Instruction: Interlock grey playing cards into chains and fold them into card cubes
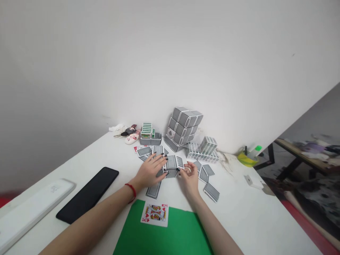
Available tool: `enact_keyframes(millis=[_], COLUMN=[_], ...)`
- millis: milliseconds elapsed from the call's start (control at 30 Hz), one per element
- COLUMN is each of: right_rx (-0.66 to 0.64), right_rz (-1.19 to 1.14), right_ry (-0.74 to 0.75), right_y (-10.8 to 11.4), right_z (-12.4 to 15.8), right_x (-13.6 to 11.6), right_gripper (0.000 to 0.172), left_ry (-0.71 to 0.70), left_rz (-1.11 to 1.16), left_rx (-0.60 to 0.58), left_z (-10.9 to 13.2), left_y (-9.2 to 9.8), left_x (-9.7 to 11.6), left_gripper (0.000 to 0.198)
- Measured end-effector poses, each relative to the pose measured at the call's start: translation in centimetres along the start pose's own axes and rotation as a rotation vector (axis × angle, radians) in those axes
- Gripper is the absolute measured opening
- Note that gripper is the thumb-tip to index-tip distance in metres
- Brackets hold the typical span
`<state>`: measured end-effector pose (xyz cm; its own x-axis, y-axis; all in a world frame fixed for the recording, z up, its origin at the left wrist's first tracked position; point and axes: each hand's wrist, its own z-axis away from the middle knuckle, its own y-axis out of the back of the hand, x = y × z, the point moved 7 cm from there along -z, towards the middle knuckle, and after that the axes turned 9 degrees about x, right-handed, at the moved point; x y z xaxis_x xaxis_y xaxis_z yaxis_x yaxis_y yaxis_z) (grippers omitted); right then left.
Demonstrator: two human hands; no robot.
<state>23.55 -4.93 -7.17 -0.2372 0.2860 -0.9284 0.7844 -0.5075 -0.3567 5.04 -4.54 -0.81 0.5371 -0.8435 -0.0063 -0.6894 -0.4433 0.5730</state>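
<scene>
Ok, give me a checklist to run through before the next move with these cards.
1. Left hand laid over the gray cards: ok, palm down with fingers stretched out.
2. Right hand gripping a card: cannot tell; its fingers are bent by the cards, but the hold is too small to make out.
3. Card tower standing, apart from both hands: ok.
4. Loose cards gathered up: not ok; several lie scattered to the right of the right hand.
5. King of hearts face up on the green sheet: ok.
</scene>
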Motion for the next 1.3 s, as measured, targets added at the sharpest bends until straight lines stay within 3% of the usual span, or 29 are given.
enact_keyframes(millis=[167,367,600,800,1133,1300], right_rx=[-0.118,-0.183,-0.286,-0.328,-0.3,-0.307], right_rz=[-0.014,0.015,0.355,0.505,0.655,0.691], right_ry=[-0.154,-0.113,0.237,0.5,0.771,0.832], right_y=[-0.8,-1.4,-1.8,-2.2,-3.0,-3.6], right_z=[0.3,0.5,0.4,1.3,2.5,3.0], right_x=[1.2,0.8,-1.6,-3.0,-4.5,-4.5], right_gripper=[0.027,0.021,0.014,0.013,0.018,0.019], left_ry=[0.014,0.021,0.047,0.094,0.083,0.085], left_rz=[0.022,0.01,-0.05,-0.149,-0.167,-0.166], left_rx=[0.014,0.049,-0.023,-0.14,-0.137,-0.128], left_z=[0.1,-0.2,-0.6,-0.9,-0.7,-0.7], left_y=[0.1,0.5,0.1,-0.6,-0.6,-0.7], left_x=[-0.2,0.0,0.1,0.5,0.4,0.5], left_gripper=[0.04,0.033,0.045,0.061,0.061,0.062])
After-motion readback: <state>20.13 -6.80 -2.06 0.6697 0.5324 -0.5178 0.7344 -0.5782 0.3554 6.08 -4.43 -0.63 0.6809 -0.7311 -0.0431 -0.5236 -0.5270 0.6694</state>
